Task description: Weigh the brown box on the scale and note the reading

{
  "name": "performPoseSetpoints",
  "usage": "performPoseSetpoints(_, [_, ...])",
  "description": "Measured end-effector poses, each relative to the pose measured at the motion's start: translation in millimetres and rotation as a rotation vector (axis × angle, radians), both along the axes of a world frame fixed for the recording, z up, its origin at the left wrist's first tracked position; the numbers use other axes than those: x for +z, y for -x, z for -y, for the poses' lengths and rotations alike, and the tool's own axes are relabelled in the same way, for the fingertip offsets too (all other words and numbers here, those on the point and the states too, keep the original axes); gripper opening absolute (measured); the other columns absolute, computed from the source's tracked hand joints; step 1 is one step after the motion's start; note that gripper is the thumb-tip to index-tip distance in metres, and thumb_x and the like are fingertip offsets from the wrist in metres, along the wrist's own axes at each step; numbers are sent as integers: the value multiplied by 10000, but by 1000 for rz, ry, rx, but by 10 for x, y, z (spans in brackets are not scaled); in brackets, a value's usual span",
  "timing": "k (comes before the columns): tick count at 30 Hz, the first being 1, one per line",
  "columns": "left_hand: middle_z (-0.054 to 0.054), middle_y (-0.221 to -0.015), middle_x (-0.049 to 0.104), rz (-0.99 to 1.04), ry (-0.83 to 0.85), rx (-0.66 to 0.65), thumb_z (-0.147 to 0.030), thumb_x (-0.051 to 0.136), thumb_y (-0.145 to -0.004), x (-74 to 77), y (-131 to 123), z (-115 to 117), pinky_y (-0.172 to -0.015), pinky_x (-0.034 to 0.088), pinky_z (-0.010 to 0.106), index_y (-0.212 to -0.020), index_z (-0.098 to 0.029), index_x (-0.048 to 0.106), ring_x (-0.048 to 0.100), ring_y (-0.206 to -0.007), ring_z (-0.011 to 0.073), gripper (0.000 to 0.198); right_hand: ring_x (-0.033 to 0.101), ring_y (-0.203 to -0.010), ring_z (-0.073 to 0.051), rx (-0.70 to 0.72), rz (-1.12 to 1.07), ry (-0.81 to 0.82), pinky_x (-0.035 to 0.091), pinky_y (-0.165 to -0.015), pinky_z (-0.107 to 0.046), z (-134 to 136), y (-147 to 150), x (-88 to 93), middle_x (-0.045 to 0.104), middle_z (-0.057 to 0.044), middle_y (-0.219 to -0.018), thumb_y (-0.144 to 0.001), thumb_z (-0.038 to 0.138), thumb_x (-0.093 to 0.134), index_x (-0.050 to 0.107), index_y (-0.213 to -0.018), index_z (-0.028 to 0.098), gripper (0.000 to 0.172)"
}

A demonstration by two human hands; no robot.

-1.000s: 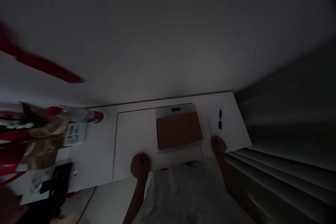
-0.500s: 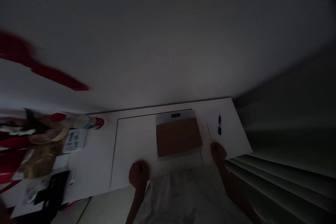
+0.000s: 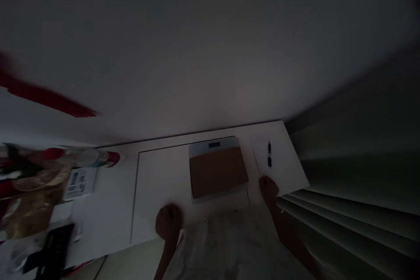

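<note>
My left hand is a closed fist resting near the front edge of the white table, left of a brown flat cardboard-like piece. My right hand, also curled into a fist, rests at the table's front right, just below a sheet of white paper. Nothing shows in either fist. The brown piece lies on a flat grey device with a small dark rectangle at its far edge. A black pen lies on or beside the paper; the dim light hides which.
The white table runs along a wall. At its left stand a bottle with a red band, a white labelled box, a brown bag and a black object. Grey curtain folds hang at the right.
The whole view has shifted, so things on the table appear slightly farther left. Both fists stay closed in about the same places on the table.
</note>
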State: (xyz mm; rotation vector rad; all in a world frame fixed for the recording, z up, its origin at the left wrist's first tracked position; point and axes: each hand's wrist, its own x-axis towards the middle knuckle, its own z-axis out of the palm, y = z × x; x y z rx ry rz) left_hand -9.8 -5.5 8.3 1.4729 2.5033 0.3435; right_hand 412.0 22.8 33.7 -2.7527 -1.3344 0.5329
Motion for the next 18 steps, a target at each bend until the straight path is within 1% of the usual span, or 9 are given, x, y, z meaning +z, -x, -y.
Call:
performPoseSetpoints(4, [45, -725, 494, 24, 9, 6, -399, 308, -912, 70, -26, -23, -597, 206, 317, -638, -231, 387, 437, -684, 181, 331, 573, -710, -142, -2, -10, 1, 281, -583, -234, -17, 13, 37, 685, -27, -822, -941, 380, 377, 703, -836, 205, 385])
performPoseSetpoints(9, [63, -751, 541, 37, 29, 18, -397, 296, -912, 146, -63, -53, -602, 236, 311, -643, -223, 426, 466, -714, 185, 346, 578, -727, -156, -13, -44, -8, 310, -600, -235, -7, -9, 55, 673, -32, -802, -931, 404, 360, 680, -795, 200, 402])
performPoseSetpoints(11, [69, -769, 563, 51, 66, 42, -408, 300, -905, 169, -60, -69, -596, 242, 315, -656, -218, 458, 473, -709, 186, 351, 589, -750, -176, -50, -101, -56, 346, -632, -250, -6, -9, 60, 679, -52, -817, -916, 443, 360, 674, -796, 189, 421])
performPoseSetpoints(12, [73, -781, 576, 75, 86, 58, -420, 303, -902, 187, -54, -85, -594, 250, 317, -667, -215, 478, 482, -708, 188, 358, 594, -762, -189, -83, -153, -107, 371, -651, -261, -15, 7, 68, 681, -67, -824, -910, 472, 350, 674, -816, 181, 445])
performPoseSetpoints(13, [78, -799, 591, 118, 97, 74, -436, 306, -899, 214, -50, -109, -596, 270, 318, -686, -212, 504, 499, -719, 191, 367, 601, -779, -201, -118, -227, -180, 398, -675, -274, -34, 39, 82, 684, -83, -838, -906, 503, 334, 675, -862, 170, 479])
performPoseSetpoints(15, [91, -854, 630, 274, 79, 122, -480, 316, -891, 297, -59, -190, -628, 347, 320, -766, -201, 570, 548, -776, 203, 397, 620, -853, -221, -164, -437, -363, 451, -744, -301, -102, 163, 133, 691, -116, -921, -906, 565, 290, 651, -1043, 141, 573])
performPoseSetpoints(17, [111, -983, 668, 520, 19, 171, -538, 297, -890, 417, -123, -320, -708, 437, 335, -936, -187, 623, 596, -867, 213, 481, 620, -1013, -230, -156, -677, -518, 476, -855, -333, -205, 356, 212, 666, -144, -1119, -907, 616, 274, 537, -1283, 138, 663])
performPoseSetpoints(18, [121, -1079, 671, 664, -13, 191, -569, 279, -889, 486, -184, -399, -757, 470, 345, -1044, -185, 624, 612, -923, 217, 539, 594, -1115, -230, -134, -786, -561, 470, -917, -350, -264, 467, 258, 619, -148, -1244, -906, 636, 287, 456, -1378, 158, 693])
